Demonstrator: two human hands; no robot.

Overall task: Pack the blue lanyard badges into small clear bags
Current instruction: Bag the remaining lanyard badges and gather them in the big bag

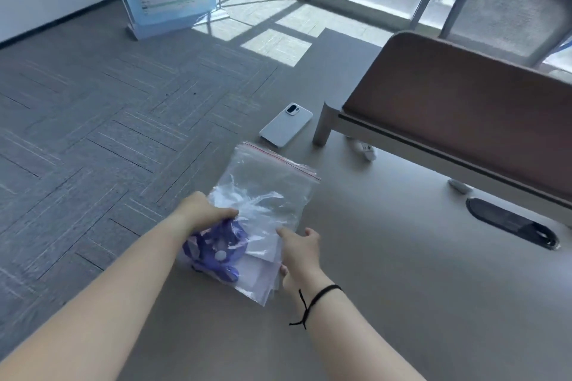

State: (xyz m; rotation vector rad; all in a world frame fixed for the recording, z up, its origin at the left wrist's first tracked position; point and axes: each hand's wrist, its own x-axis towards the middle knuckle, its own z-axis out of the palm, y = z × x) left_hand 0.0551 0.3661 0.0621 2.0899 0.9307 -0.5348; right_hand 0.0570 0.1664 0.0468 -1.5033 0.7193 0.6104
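Clear zip bag (263,195) lies flat on grey desk (402,288), long axis running near-left to far-right, red zip end pointing away twd white phone (286,124). Blue lanyards (213,250) bunched at its near-left end. L hand (204,210) curls fingers over the bunch w/ the bag; R hand (301,252) pinches bag's right edge.

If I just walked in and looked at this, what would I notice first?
First, the clear bag with a red zip strip, lying near the desk's left edge, with blue lanyards bunched at its near end. The left hand rests on that blue bunch, and the right hand touches the bag's right side. Then the white phone lying face down just beyond the bag.
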